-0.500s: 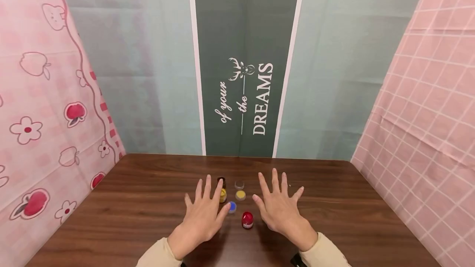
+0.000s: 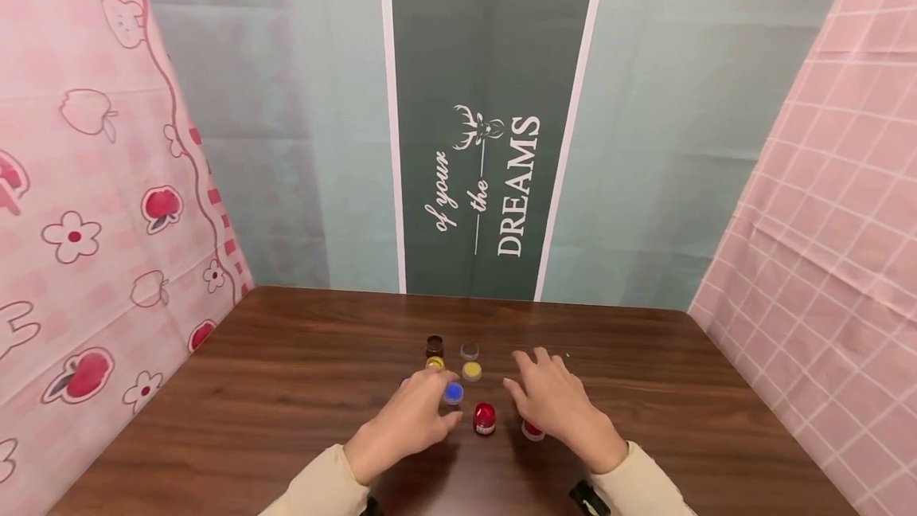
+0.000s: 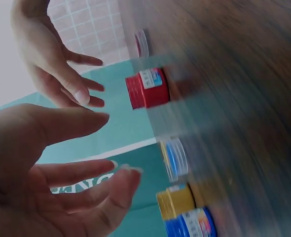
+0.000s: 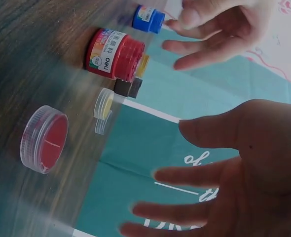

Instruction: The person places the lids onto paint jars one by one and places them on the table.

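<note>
My left hand (image 2: 410,412) hovers over the left part of a cluster of small paint jars, fingers relaxed and holding nothing. Beneath it, a blue paint jar (image 3: 192,224) is mostly hidden in the head view. Just beyond its knuckles stand a yellow paint jar (image 2: 434,363) and a dark paint jar (image 2: 435,346). My right hand (image 2: 557,398) is in the air above a lid with a red inside (image 4: 44,140), its fingers loosely bent around nothing. Between the hands stands an uncapped red paint jar (image 2: 484,419), which neither touches.
A blue-lined lid (image 2: 453,393), a yellow-lined lid (image 2: 471,371) and a dark-looking clear lid (image 2: 469,351) lie among the jars. The brown wooden table (image 2: 301,388) meets a green-grey curtain (image 2: 344,181) at the back, with pink cloths (image 2: 809,213) at both sides.
Both hands have gone from spread, straight fingers to relaxed, bent ones. The red-lined lid now shows under the right hand. The head view has shifted slightly.
</note>
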Tool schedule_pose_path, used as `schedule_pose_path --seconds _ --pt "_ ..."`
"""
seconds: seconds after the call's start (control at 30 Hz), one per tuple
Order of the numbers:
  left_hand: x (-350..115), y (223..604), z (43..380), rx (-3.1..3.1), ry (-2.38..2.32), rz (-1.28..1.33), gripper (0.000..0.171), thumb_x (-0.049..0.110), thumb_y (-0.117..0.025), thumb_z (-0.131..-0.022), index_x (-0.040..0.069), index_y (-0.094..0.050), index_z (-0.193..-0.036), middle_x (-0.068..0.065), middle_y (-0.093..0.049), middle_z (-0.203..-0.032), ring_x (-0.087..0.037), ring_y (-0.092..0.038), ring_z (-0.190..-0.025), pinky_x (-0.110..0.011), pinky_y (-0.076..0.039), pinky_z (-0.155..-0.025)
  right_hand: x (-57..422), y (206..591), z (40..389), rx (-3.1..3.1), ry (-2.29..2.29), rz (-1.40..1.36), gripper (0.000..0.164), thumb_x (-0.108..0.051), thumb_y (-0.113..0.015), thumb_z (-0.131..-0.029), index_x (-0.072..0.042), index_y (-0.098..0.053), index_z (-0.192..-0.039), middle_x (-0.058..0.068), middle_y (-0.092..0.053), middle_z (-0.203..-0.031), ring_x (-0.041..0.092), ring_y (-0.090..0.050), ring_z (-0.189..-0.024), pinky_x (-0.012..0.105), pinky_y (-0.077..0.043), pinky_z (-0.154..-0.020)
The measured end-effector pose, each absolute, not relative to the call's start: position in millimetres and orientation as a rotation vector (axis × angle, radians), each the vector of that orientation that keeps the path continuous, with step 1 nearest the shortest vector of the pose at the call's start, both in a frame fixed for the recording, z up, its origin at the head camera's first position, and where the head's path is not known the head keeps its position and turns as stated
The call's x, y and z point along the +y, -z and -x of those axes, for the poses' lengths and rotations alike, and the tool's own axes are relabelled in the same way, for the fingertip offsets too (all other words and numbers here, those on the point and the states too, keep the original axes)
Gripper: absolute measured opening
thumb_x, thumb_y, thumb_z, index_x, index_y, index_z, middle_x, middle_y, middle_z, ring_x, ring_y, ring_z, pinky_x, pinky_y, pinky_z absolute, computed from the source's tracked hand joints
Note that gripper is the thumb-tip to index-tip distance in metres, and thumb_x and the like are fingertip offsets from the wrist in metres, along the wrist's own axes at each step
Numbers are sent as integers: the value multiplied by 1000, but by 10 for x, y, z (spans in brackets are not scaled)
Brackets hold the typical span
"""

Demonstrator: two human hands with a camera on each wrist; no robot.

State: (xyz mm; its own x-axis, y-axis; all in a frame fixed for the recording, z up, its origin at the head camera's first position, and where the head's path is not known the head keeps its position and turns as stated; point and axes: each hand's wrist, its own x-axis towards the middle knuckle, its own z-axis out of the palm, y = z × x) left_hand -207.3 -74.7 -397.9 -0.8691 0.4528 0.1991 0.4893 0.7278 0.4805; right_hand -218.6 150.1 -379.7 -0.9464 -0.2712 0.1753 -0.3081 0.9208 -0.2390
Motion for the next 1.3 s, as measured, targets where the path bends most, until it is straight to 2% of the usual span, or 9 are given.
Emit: schedule_pose_path --seconds 0.07,0.2,0.27,0.37,0.5,0.67,0.77,1.03,1.3 --pt "-709 3977 2088 -2888 807 796 50 20 -85 -85 -4 -67 -125 -18 -72 -121 -31 -70 -111 -40 -61 -87 1521 3793 2204 -2989 -423 -470 42 -25 -73 -96 0 -65 -128 25 -66 -120 43 -67 -106 60 -58 -81" --pt "-623 3990 2113 -2922 804 800 53 23 -88 -82 -1 -69 -126 -15 -72 -116 -23 -70 -102 -32 -60 -81 1591 3783 2238 -3091 -476 -553 38 -20 -80 -90 1 -68 -119 18 -70 -109 36 -68 -101 56 -57 -85" --pt "-586 3997 2123 -2933 811 801 53 23 -88 -81 -1 -69 -125 -15 -72 -116 -21 -71 -100 -31 -60 -80 1625 3785 2257 -3121 -490 -607 34 -16 -83 -85 0 -69 -112 15 -71 -104 32 -68 -97 54 -57 -84" --pt "-541 4014 2134 -2939 811 810 51 22 -88 -81 -2 -70 -122 -15 -73 -120 -25 -71 -107 -35 -61 -86 1661 3799 2282 -3145 -502 -666 30 -11 -86 -80 -1 -70 -103 14 -71 -99 26 -63 -88 51 -55 -77" --pt "-491 4050 2160 -2947 808 816 50 23 -89 -80 -1 -71 -120 -14 -74 -120 -26 -71 -111 -35 -61 -88 1683 3815 2306 -3169 -497 -699 30 -7 -86 -76 -1 -71 -101 13 -70 -98 23 -57 -85 49 -54 -75" --pt "-454 4080 2182 -2960 818 804 51 24 -90 -79 -1 -72 -119 -12 -75 -116 -21 -72 -106 -32 -60 -85 1691 3826 2311 -3195 -472 -712 31 -10 -88 -75 -3 -71 -100 11 -67 -97 26 -60 -90 53 -55 -80" --pt "-453 4098 2190 -2972 842 794 51 23 -90 -78 -1 -71 -119 -11 -75 -113 -18 -71 -101 -30 -59 -83 1689 3843 2313 -3203 -472 -731 30 -10 -89 -75 -4 -70 -96 9 -66 -94 24 -58 -87 53 -54 -77" --pt "-449 4150 2221 -3001 900 771 49 21 -91 -78 0 -71 -118 -9 -76 -109 -14 -72 -93 -25 -58 -76 1698 3917 2321 -3050 -449 -934 28 -3 -89 -68 -6 -69 -87 5 -66 -86 14 -53 -74 34 -49 -63" --pt "-402 4174 2256 -3028 854 768 46 24 -90 -78 4 -72 -115 -5 -76 -103 -9 -70 -85 -22 -56 -72 1719 3958 2324 -3093 -490 -884 28 2 -88 -68 -6 -68 -86 4 -64 -85 14 -47 -69 30 -44 -58"
